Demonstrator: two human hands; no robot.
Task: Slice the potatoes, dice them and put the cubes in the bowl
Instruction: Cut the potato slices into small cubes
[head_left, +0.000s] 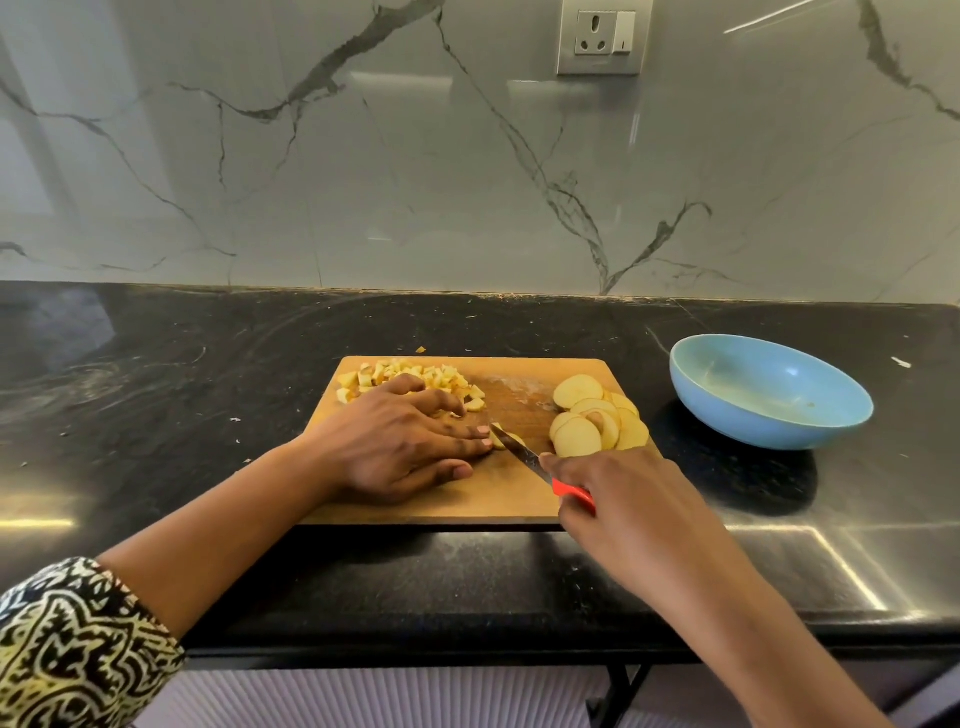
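1. We see the piece being cut, a small potato piece, lying near the middle of the cutting board. It sits just right of the left hand's fingertips and under the knife.
2. The blade runs on a diagonal from near-right to far-left, with its tip across the piece. We judge the next cut will fall along that line, close beside the holding fingertips.
3. The left hand lies flat and low on the board, fingers stretched rightward and pressing the piece rather than wrapping it, thumb tucked toward the near side.
4. The right hand is clenched round the knife's red handle at the board's near-right edge, forefinger along the top.
5. The slices wait in an overlapping pile on the board's right side, nearer the right hand.
6. The cubes are heaped at the far-left corner, behind the left hand.
7. The blue bowl stands on the dark counter to the right of the board, and we see no cubes in it yet.
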